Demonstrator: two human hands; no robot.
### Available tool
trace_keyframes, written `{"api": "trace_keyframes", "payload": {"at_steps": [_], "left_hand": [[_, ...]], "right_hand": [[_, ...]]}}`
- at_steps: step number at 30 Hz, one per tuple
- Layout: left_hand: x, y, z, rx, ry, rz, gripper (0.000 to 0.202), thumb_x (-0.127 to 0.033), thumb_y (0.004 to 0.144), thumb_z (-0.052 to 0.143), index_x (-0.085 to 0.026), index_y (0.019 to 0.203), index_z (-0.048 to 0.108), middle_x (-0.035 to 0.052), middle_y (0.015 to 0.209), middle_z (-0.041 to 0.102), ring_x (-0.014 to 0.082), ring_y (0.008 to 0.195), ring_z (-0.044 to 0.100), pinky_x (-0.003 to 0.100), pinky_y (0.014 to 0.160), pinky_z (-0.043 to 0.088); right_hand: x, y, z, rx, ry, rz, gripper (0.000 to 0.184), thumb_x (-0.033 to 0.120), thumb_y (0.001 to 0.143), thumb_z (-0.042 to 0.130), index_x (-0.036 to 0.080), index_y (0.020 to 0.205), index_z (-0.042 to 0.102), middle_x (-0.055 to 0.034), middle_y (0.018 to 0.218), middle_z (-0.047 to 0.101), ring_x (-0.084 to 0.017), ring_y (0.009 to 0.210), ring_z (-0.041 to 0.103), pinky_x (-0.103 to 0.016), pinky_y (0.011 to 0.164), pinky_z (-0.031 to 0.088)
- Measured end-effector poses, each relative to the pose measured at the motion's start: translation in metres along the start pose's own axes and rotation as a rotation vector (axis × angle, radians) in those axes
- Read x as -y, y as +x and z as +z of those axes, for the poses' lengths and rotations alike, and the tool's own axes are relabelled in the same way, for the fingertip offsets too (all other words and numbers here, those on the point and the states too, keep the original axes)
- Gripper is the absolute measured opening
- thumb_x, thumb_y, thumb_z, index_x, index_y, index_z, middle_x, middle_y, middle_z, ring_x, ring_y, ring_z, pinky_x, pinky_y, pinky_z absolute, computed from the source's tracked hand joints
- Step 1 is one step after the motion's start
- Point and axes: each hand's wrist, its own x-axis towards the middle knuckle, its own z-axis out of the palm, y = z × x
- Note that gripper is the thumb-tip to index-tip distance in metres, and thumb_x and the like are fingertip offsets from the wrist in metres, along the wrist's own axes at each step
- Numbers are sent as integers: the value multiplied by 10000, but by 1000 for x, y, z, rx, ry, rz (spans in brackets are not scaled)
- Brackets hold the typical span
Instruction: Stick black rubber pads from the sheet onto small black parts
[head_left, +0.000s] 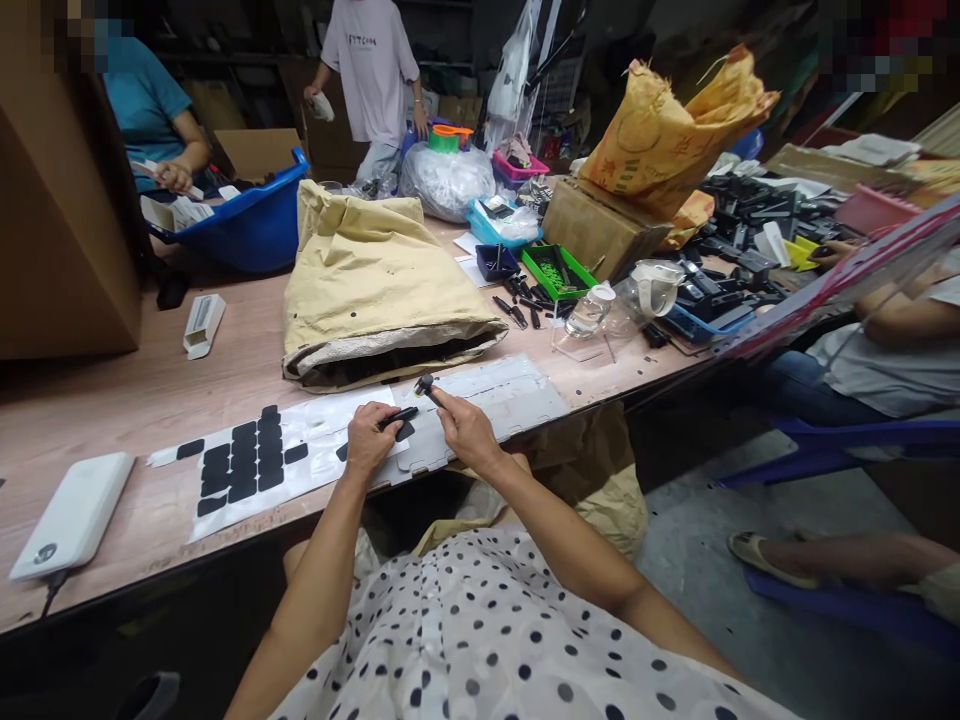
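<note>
My left hand is closed around a slim black pen-like tool and rests on a white backing sheet at the table's near edge. A small black pad lies just under the tool's tip. My right hand pinches a small black part between thumb and finger, held just above a second white sheet. Several black adhesive pads sit in rows on the left sheet.
A tan paper sack lies open behind the sheets. A white power bank is at the left. A blue tub, green tray, cardboard box and black parts crowd the far table. Other people sit left and right; one stands behind.
</note>
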Motion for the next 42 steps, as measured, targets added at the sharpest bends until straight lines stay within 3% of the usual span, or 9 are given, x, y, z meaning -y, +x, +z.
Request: {"api": "trace_keyframes", "payload": {"at_steps": [9, 15, 22, 32, 42], "left_hand": [[2, 0, 2, 13, 73, 22, 141, -254, 704, 756, -280, 832, 807, 28, 827, 629, 245, 878, 610, 388, 848, 536], [0, -1, 3, 13, 87, 23, 190, -250, 727, 760, -272, 916, 773, 26, 800, 630, 256, 855, 594, 390, 834, 514], [-2, -2, 4, 18, 100, 39, 39, -268, 804, 695, -253, 825, 725, 34, 834, 656, 248, 866, 598, 381, 835, 497], [-2, -3, 5, 20, 120, 30, 227, -307, 919, 552, -250, 816, 746, 28, 805, 608, 212, 825, 592, 338, 795, 504], [-2, -3, 7, -33, 153, 43, 275, -335, 956, 496, -251, 813, 715, 19, 760, 587, 208, 786, 589, 330, 750, 483]], "right_hand": [[-17, -7, 11, -65, 187, 46, 457, 257, 954, 494, 268, 1384, 649, -62, 1234, 753, -238, 1142, 702, -387, 1017, 561], [-13, -9, 10, -54, 149, 45, 458, 245, 957, 483, 258, 1384, 647, -68, 1219, 753, -238, 1143, 699, -384, 1022, 557], [-11, -11, 9, -50, 131, 41, 459, 241, 958, 480, 270, 1385, 643, -61, 1227, 748, -235, 1132, 697, -377, 1017, 558], [-11, -11, 10, -70, 187, 41, 460, 230, 937, 512, 259, 1369, 665, -50, 1270, 743, -223, 1157, 704, -347, 1041, 553], [-10, -7, 8, -70, 238, 113, 430, 246, 932, 556, 290, 1337, 694, -27, 1297, 736, -228, 1204, 693, -375, 1087, 533]]}}
